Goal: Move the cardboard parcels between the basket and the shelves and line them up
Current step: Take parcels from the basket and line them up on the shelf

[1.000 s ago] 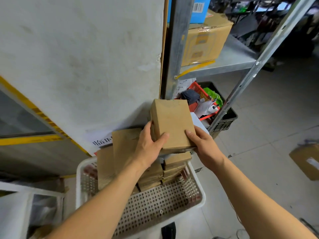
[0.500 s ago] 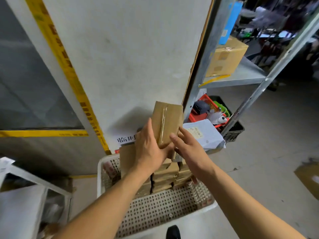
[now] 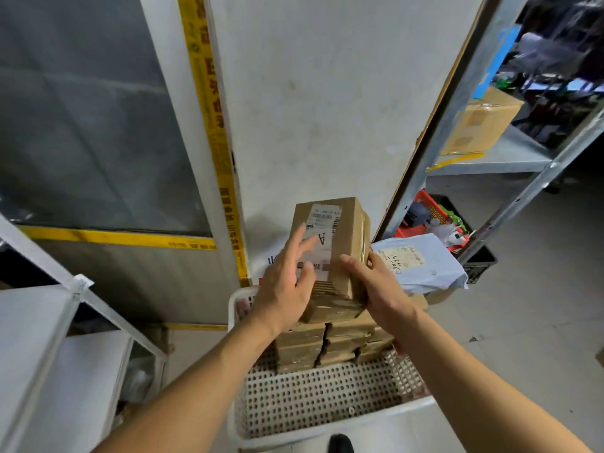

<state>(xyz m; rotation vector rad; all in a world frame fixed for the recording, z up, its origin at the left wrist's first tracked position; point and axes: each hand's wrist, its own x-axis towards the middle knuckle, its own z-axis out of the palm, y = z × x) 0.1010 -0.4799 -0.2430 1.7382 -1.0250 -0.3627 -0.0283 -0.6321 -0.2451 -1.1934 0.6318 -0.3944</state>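
A brown cardboard parcel point(image 3: 340, 230) with a white label marked "A" is held up over the white perforated basket point(image 3: 327, 403). My right hand point(image 3: 376, 289) grips its right side and lower edge. My left hand point(image 3: 287, 279) lies against its labelled face with fingers spread and straight. Below the hands, several more brown parcels point(image 3: 313, 344) are stacked at the back of the basket. A metal shelf point(image 3: 510, 155) stands at the right, a white shelf unit point(image 3: 49, 338) at the left.
A grey plastic mailer bag point(image 3: 421, 263) rests behind the basket at the right. A larger cardboard box point(image 3: 480, 122) sits on the metal shelf; a black crate point(image 3: 480, 263) with red and mixed items is beneath. A white wall panel with yellow tape point(image 3: 215, 132) is straight ahead.
The parcel has been turned so its labelled face shows. My left hand has let go of its grip and now lies flat on the label; my view swung left.
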